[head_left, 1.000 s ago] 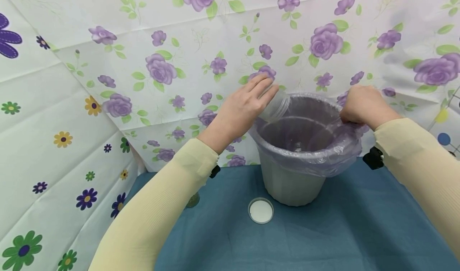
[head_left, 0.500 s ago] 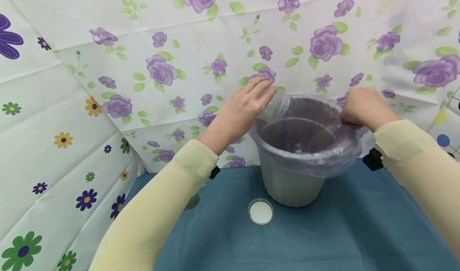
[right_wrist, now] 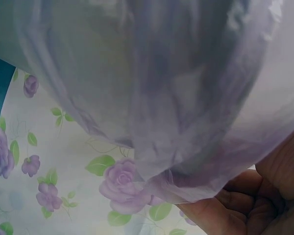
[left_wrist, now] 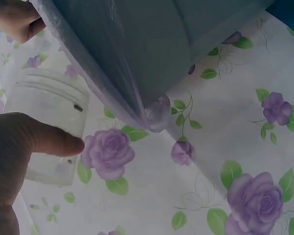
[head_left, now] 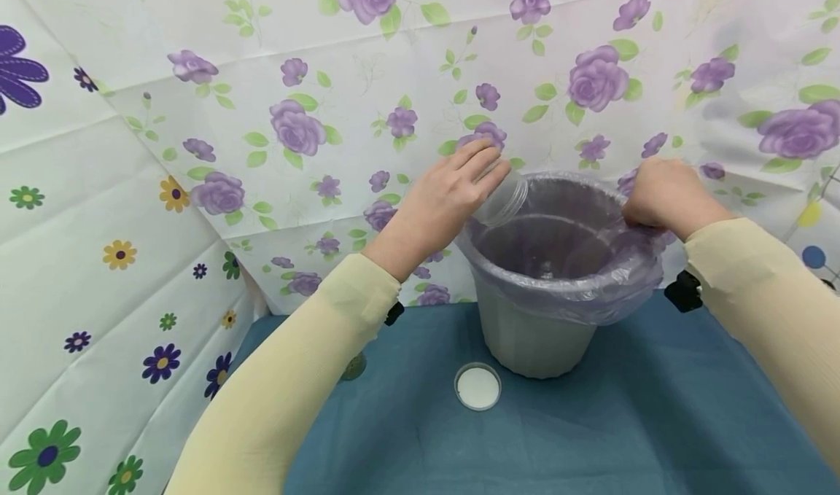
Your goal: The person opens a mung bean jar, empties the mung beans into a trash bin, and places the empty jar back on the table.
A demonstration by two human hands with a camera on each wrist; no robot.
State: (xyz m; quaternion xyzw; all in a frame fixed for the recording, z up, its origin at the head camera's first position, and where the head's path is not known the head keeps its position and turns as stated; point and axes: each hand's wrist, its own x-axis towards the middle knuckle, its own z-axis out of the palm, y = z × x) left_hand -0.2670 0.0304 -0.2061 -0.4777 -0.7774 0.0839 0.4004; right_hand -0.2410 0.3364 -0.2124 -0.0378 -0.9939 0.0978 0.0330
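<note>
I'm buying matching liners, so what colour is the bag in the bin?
The bag is pale purple and see-through; the head view shows it best.

Jar (left_wrist: 54, 110) — clear, smooth, plastic-looking; bin liner (head_left: 577, 298) — thin, glossy, crinkled film. Bin (head_left: 534, 343): matt, plastic-looking. Table cover (head_left: 426, 437): matt, cloth-like.

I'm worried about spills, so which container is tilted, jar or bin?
The clear threaded jar in the left hand, its mouth tipped toward the purple-lined bin, which stands upright on the blue cloth.

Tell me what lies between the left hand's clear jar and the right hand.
The open mouth of the bin, lined with a purple bag; the head view shows it.
</note>
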